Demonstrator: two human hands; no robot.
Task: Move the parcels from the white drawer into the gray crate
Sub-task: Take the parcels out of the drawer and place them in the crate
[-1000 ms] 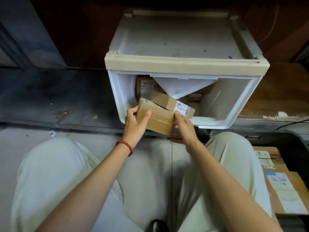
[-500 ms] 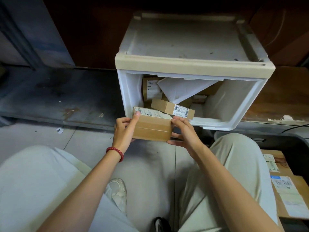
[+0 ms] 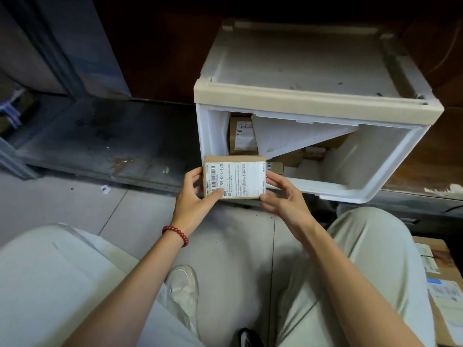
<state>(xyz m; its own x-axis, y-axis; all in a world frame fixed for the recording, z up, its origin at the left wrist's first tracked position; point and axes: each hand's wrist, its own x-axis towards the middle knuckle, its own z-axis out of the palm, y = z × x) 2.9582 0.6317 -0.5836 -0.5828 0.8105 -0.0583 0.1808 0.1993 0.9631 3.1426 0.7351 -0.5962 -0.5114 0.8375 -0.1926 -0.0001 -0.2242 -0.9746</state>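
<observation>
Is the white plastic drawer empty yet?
Not empty: the white drawer holds a labelled brown cardboard parcel and a white mailer bag.

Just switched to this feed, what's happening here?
A seated person holds a labelled cardboard parcel between both hands, just in front of the open white drawer. The left hand grips its left edge and the right hand pinches its right edge. At least one more brown box stands inside the drawer. Other labelled cartons lie at lower right.
</observation>
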